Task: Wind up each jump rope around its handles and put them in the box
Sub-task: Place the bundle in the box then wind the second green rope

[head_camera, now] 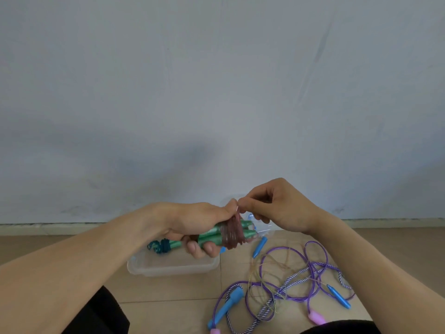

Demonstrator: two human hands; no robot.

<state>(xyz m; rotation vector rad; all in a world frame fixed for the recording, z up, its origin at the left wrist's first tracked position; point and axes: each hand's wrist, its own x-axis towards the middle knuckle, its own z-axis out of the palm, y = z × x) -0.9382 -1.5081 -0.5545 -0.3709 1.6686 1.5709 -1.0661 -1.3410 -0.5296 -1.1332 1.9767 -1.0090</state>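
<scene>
The left hand (199, 220) was wrapped around a pair of green handles (212, 236) held side by side, its thumb lying along the top and its fingers curled underneath, so that the bundle hung in the air above the far right part of a clear plastic box (168, 267). A reddish rope (233, 233) was wound in tight turns around the handles just beyond the left fingers, and the pointed handle tips stuck out to the right of the coil. From the other ends, teal tassels (159, 245) hung over the box's far rim. The right hand (277, 206) met the left thumb at the top of the coil, its thumb and forefinger pinching the loose end of the reddish rope while the remaining fingers were curled in. The box sat on the tiled floor (183, 292) close to the wall (216, 92); whether anything lay inside could not be told. To the right of the box, toward the near edge of the floor, lay a tangle of unwound ropes: a purple rope (315, 254) with pink handles (317, 318), a purple-and-white braided rope (292, 277), a thin yellowish cord (262, 285), and several blue handles (230, 303), one of them lying just beside the box's far right corner.
</scene>
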